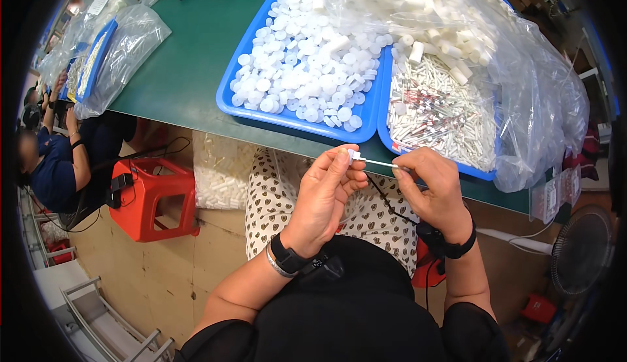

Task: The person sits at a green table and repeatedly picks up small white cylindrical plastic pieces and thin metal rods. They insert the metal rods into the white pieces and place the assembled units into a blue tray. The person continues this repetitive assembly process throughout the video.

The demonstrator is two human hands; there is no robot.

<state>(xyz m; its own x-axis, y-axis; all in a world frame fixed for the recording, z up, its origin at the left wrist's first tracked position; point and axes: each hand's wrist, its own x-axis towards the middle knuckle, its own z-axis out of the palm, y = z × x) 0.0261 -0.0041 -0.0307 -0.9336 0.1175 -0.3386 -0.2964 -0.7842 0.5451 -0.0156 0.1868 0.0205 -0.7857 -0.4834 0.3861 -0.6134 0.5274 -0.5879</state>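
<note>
My left hand (326, 189) pinches a small white cap (353, 156) between thumb and fingers. My right hand (434, 186) grips the other end of a thin white stick (379, 162) whose tip sits in that cap. Both hands hover over my lap, just in front of the green table's (183, 68) near edge. Beyond them lie a blue tray (230, 101) heaped with white round caps (307, 62) and a second blue tray (385, 141) of thin white tubes (437, 114).
A clear plastic bag (470, 22) of white cylinders slumps over the right tray. More bagged trays (111, 55) sit at the table's left. A red stool (151, 195), a bag of white parts (222, 173), a seated person (55, 166) at left and a fan (581, 251) at right surround me.
</note>
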